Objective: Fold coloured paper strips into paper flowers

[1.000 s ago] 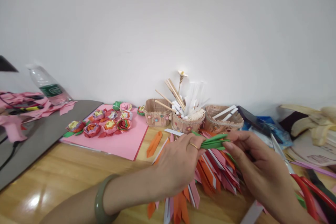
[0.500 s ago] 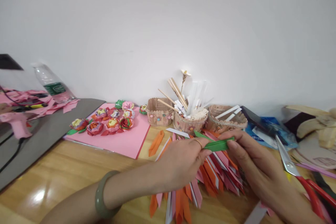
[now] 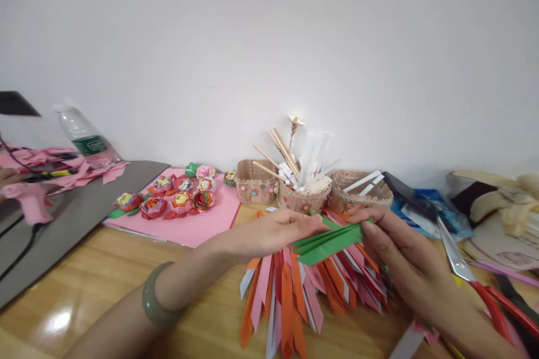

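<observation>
The table (image 3: 113, 291) carries a pink sheet (image 3: 177, 231) at left and, nearer the middle, a fanned heap of folded paper strips (image 3: 287, 297). Over that heap, the right hand (image 3: 412, 269) has thumb and fingers closed on one end of some green strips (image 3: 332, 245); the left hand (image 3: 278, 231) is at their upper left, though how far its fingers close I cannot tell. The step looks like evening these up; the next move seems to call for a steady right pinch.

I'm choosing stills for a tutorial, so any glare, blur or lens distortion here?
Head view: white glare on the glossy yellowish wooden table; head view: clear plastic bottle with green label leans left, likely lens distortion, its lettering too soft to read.
</observation>
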`<action>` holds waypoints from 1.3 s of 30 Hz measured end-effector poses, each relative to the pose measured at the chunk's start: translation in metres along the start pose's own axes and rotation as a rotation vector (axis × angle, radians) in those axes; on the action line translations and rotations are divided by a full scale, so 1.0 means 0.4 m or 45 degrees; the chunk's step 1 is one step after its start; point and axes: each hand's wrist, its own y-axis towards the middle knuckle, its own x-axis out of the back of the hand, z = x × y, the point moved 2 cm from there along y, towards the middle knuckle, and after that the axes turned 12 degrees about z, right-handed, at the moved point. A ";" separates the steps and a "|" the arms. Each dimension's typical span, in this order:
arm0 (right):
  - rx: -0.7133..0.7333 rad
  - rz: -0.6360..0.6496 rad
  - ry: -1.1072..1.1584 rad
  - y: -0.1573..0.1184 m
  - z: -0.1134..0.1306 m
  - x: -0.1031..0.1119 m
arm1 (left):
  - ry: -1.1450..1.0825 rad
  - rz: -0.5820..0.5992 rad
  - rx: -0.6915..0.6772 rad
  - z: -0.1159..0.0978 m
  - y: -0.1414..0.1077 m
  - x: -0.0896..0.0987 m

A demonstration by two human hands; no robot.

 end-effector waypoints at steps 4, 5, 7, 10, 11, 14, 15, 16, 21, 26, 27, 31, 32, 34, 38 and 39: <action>0.000 0.003 -0.026 0.002 0.000 -0.002 | 0.192 -0.168 -0.018 0.007 0.012 -0.033; -0.004 0.001 -0.033 0.002 -0.001 -0.003 | 0.336 -0.214 0.014 0.008 0.013 -0.044; 0.011 -0.013 -0.048 0.003 0.001 -0.005 | 0.660 -0.261 0.124 0.009 0.015 -0.064; 0.048 -0.029 -0.070 0.005 0.007 -0.010 | 0.979 -0.377 0.175 0.006 0.015 -0.077; 0.058 -0.033 -0.074 0.006 0.010 -0.012 | 1.006 -0.398 0.172 0.006 0.016 -0.078; 0.075 -0.049 -0.081 0.007 0.012 -0.016 | 0.915 -0.387 0.182 0.011 0.019 -0.080; 0.074 -0.055 -0.086 0.007 0.011 -0.016 | 0.853 -0.372 0.184 0.015 0.021 -0.080; 0.072 -0.060 -0.093 0.008 0.009 -0.015 | 0.780 -0.350 0.177 0.020 0.024 -0.082; 0.019 -0.023 -0.112 0.010 -0.006 -0.011 | 0.360 -0.235 0.055 0.047 0.036 -0.088; -0.034 -0.014 -0.090 0.008 -0.017 -0.019 | 0.287 -0.325 0.020 0.058 0.039 -0.093; -0.052 -0.022 -0.077 0.006 -0.019 -0.022 | 0.306 -0.363 0.012 0.059 0.039 -0.093; -0.052 -0.117 -0.046 -0.002 -0.018 -0.029 | 0.338 -0.493 -0.049 0.061 0.041 -0.091; -0.038 -0.151 -0.074 -0.004 -0.016 -0.030 | 0.335 -0.524 -0.063 0.061 0.042 -0.089; -0.027 -0.208 -0.159 -0.007 -0.011 -0.031 | 0.325 -0.582 -0.078 0.063 0.042 -0.084; -0.012 -0.173 -0.255 -0.003 -0.003 -0.036 | 0.294 -0.642 -0.071 0.063 0.038 -0.082; -0.001 -0.147 -0.278 0.000 0.000 -0.037 | 0.285 -0.648 -0.076 0.063 0.036 -0.083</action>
